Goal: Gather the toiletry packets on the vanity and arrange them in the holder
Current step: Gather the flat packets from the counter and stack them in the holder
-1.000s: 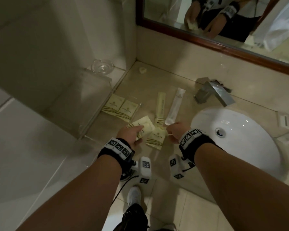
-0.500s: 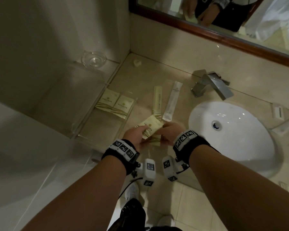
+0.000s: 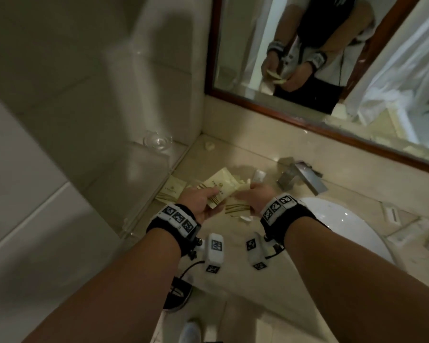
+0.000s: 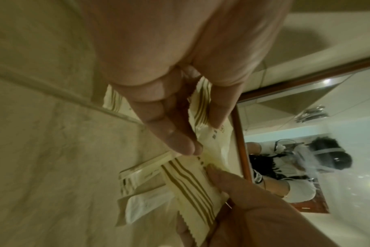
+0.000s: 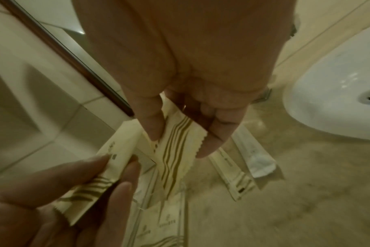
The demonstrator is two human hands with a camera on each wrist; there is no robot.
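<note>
Both hands are meeting at frame centre: I am pinching one cream packet (image 3: 217, 188) in my left hand (image 3: 200, 203) and another striped packet (image 5: 175, 150) between thumb and fingers of my right hand (image 3: 256, 195), edges nearly touching, ready to stack. What matters next is the clear holder (image 3: 134, 194), lying left of and just beyond the left hand, its long side running up the frame toward the wall; the left hand is nearer. Two packets (image 3: 172, 191) are lying in it already, I think, though the clear wall is blurring. Two long sachets (image 5: 232, 177) are waiting on the vanity (image 5: 306, 200). Since a second ago, both packets have been lifted off the counter and brought together.
</note>
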